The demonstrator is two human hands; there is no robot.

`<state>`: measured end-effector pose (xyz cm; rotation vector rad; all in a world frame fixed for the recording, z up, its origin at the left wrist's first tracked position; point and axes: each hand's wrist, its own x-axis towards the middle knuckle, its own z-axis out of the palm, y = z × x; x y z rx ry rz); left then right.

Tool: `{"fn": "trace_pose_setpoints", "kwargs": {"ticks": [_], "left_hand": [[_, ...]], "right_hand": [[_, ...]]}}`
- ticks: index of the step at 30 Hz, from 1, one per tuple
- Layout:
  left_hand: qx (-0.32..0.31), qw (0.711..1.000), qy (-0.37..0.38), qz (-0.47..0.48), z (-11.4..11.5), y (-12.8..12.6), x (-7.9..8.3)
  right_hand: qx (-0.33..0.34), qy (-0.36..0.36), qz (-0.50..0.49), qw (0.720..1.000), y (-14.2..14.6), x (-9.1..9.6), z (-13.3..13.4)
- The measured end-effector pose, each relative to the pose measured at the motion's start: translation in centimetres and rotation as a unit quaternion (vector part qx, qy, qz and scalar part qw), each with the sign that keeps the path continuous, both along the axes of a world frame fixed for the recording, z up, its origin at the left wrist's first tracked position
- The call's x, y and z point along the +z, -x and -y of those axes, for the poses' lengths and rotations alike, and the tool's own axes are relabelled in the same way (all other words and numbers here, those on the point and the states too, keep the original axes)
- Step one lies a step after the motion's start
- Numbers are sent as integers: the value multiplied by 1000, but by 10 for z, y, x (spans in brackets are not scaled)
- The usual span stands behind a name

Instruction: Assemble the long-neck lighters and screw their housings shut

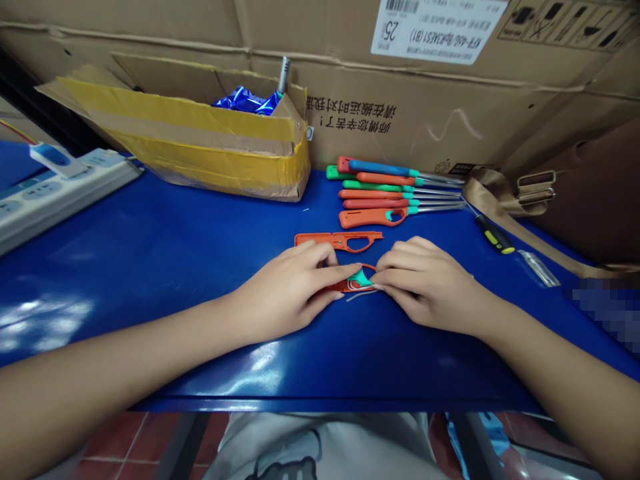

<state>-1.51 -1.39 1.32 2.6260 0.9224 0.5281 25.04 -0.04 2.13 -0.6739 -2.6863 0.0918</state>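
Note:
Between my hands on the blue table lies an opened orange lighter handle (340, 287). A green trigger (360, 277) and thin pale wires show inside it. My left hand (295, 287) is closed around its left part, with the index finger against the trigger. At the right end, the fingertips of my right hand (430, 283) are pinched together on the handle; any small part inside that pinch is hidden. Just beyond my hands rests the loose other half of an orange shell (320, 239), inner side up. A thin clear strip (361, 295) lies along the near side.
Several assembled stick lighters (375, 205) lie in a row farther back. To their right are a screwdriver (493, 233), a tan strap (520, 227) and a clear packet (539, 268). A yellow-taped carton (225, 157) and a power strip (65, 187) stand on the left.

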Motion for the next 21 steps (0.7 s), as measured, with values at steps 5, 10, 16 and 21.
{"fn": "trace_pose_setpoints", "kwargs": {"ticks": [5, 10, 16, 21], "left_hand": [[-21, 997, -53, -56, 1, 0, 3], [-18, 994, -73, -83, 1, -1, 3], [-22, 993, -76, -85, 1, -1, 3], [-20, 990, -87, -113, 4, -3, 8]], "right_hand": [[-2, -43, 26, 999, 1, 3, 0], [-4, -88, 39, 995, 1, 2, -1], [4, -72, 44, 996, 2, 3, 0], [-18, -40, 24, 999, 4, 5, 3]]}}
